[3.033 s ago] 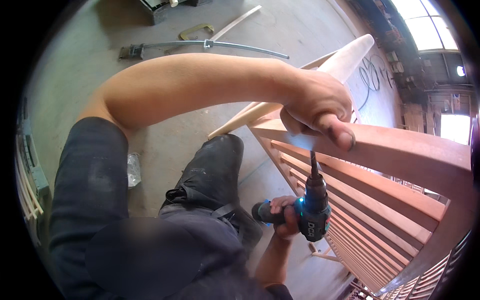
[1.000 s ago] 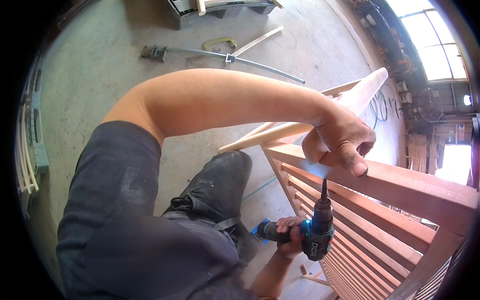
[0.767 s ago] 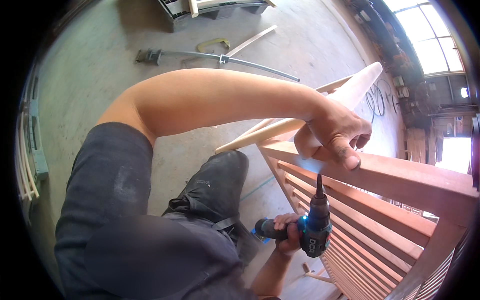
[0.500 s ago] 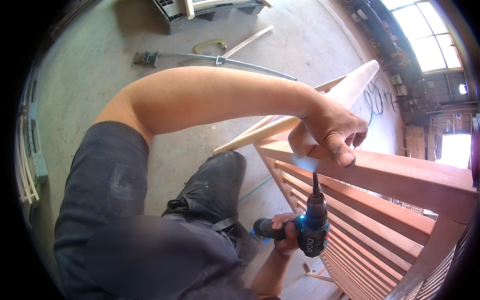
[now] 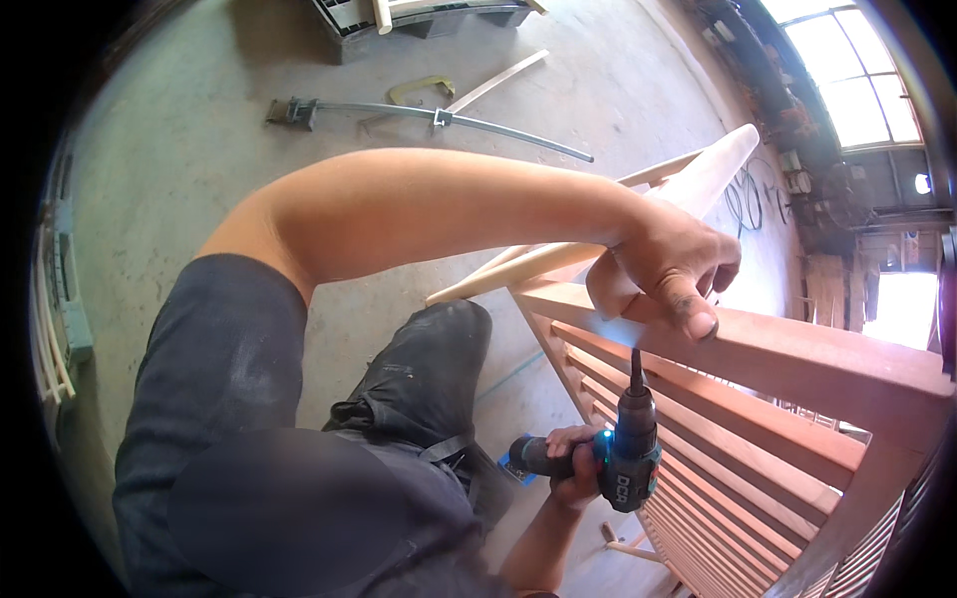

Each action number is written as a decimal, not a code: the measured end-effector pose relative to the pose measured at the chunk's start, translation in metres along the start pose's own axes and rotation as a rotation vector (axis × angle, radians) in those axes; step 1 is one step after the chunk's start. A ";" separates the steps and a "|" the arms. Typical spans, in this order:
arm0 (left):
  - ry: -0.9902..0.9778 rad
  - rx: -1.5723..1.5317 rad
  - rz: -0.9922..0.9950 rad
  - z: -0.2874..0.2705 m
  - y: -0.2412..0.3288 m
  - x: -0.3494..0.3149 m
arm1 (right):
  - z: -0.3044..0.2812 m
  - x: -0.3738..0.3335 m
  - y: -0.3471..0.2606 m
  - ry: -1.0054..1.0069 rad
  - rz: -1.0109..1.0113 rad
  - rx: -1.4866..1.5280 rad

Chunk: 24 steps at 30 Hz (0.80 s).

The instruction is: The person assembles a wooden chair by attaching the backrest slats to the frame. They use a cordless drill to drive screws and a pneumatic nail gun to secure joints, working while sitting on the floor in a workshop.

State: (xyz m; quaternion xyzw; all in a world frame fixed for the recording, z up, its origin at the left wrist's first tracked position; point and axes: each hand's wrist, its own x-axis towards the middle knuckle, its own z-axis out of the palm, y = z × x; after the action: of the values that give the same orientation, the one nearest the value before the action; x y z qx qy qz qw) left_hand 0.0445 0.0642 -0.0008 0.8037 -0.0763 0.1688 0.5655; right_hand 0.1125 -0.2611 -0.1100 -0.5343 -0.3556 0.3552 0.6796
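Note:
My left hand [image 5: 670, 267] lies over the top rail [image 5: 797, 351] of a slatted wooden furniture frame, its thumb pressed along the near face and its fingers curled over the far side. In my right hand [image 5: 575, 466] is a cordless drill [image 5: 631, 453], gripped by its handle, with the chuck and long dark bit pointing up. The bit's tip meets the rail's lower edge just beside my left thumb, where a bluish-white light patch shows. Whether the tip is inside the wood I cannot tell. Parallel slats [image 5: 738, 463] run below the rail.
A pale, broad wooden piece [image 5: 713, 169] extends beyond the rail. On the concrete floor lie a long bar clamp [image 5: 469, 125], a yellow-green C-clamp [image 5: 419, 88] and a thin wooden strip [image 5: 503, 78]. A pallet [image 5: 429, 25] stands at the far side; coiled cable [image 5: 748, 204] lies farther right.
The view has shifted slightly, and my left arm appears a little lower in it. Both hands keep their holds, and the bit stays at the same place on the rail.

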 end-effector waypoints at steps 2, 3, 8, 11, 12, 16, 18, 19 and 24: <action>0.186 0.042 0.089 0.002 -0.007 -0.010 | 0.001 0.000 -0.001 0.017 0.016 -0.002; 0.362 0.116 0.161 0.008 -0.014 -0.014 | -0.001 0.000 0.001 0.026 0.033 -0.009; 0.856 -0.401 -0.288 0.035 -0.020 -0.072 | -0.004 -0.004 -0.001 0.040 0.018 -0.058; 0.494 -0.760 -0.227 0.052 -0.036 -0.093 | -0.010 -0.005 0.003 0.010 0.031 -0.003; 0.486 -0.825 -0.121 0.061 -0.049 -0.092 | -0.015 -0.006 0.006 -0.003 0.044 0.052; 0.655 -1.058 0.139 0.087 -0.034 -0.081 | -0.006 -0.005 0.004 0.048 0.066 0.021; 0.581 -1.155 0.090 0.079 -0.035 -0.071 | -0.005 -0.003 0.005 0.054 0.094 0.039; 0.483 -1.230 0.051 0.066 -0.033 -0.065 | -0.008 -0.004 0.004 0.058 0.112 0.041; 0.717 -1.448 -0.048 0.075 -0.028 -0.038 | -0.012 -0.007 0.007 0.020 0.078 0.076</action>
State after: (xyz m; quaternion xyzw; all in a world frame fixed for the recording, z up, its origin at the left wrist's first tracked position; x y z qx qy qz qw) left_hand 0.0320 0.0007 -0.0616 0.1362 0.0365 0.3129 0.9393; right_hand 0.1186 -0.2711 -0.1193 -0.5252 -0.3141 0.3891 0.6886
